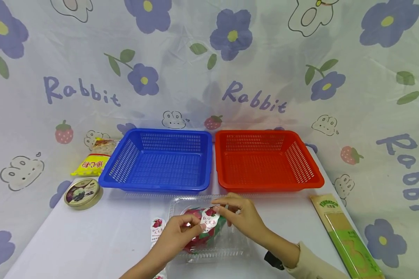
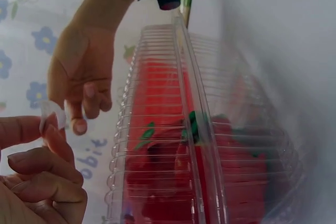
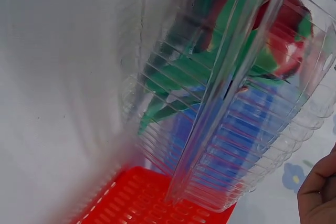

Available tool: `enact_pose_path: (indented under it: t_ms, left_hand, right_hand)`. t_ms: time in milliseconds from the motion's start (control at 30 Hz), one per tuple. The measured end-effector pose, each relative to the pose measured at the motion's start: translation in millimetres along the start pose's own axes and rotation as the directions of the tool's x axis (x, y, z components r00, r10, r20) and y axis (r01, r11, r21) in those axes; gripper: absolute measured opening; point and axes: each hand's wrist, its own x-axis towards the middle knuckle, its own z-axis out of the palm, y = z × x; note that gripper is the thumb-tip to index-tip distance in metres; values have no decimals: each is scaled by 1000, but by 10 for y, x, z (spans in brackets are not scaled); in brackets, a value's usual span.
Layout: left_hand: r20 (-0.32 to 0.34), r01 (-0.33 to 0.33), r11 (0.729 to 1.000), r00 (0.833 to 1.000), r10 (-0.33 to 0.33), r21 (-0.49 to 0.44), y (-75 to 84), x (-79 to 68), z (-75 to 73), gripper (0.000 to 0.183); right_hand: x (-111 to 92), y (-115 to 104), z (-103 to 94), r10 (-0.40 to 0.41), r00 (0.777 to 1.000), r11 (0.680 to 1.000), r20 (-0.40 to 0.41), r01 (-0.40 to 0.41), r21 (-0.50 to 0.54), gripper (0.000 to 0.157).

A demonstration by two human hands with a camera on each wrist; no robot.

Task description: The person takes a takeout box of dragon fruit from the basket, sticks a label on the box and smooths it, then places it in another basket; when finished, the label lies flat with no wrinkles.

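A red dragon fruit [image 1: 196, 241] with green scales lies inside a clear plastic clamshell box [image 1: 230, 242], whose lid is down. Above the lid is a white sticker [image 1: 210, 220] printed with dragon fruit, curved and translucent in the left wrist view. My left hand [image 1: 177, 236] pinches its lower left edge between thumb and forefinger. At the sticker's upper right corner, the thumb and forefinger of my right hand [image 1: 242, 217] hold its edge. A strip of similar stickers [image 1: 158, 229] lies left of the box, partly hidden by my left arm.
Behind the box stand a blue basket [image 1: 167, 170] and a red basket [image 1: 265, 166], side by side. At left are a round tin [image 1: 83, 193] and a yellow food packet [image 1: 92, 164]. A green and brown package [image 1: 347, 236] lies along the right edge.
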Motion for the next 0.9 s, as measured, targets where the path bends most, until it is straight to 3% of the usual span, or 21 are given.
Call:
enact_pose_path:
  t_ms: [100,300,600,900]
  left_hand:
    - [-22,-43,998,999,44,35,-33,16,14,23]
    - [-79,-94,971,990,114,220,-91,53,36,17]
    - [-108,-68,931,988,114,360,-102,78,39,13]
    - [-73,-73,908,991,113,413,-123,104,24,14]
  right_hand:
    - [28,14,6,-6,1000,1000,-17,6,10,11]
    - [78,54,31,-2,999,1000,-49,1,-21,9]
    - [140,107,58,54,998,994,-34,-57,-96,8]
    - [127,153,99,7,1000,974,-24,-13,-224,8]
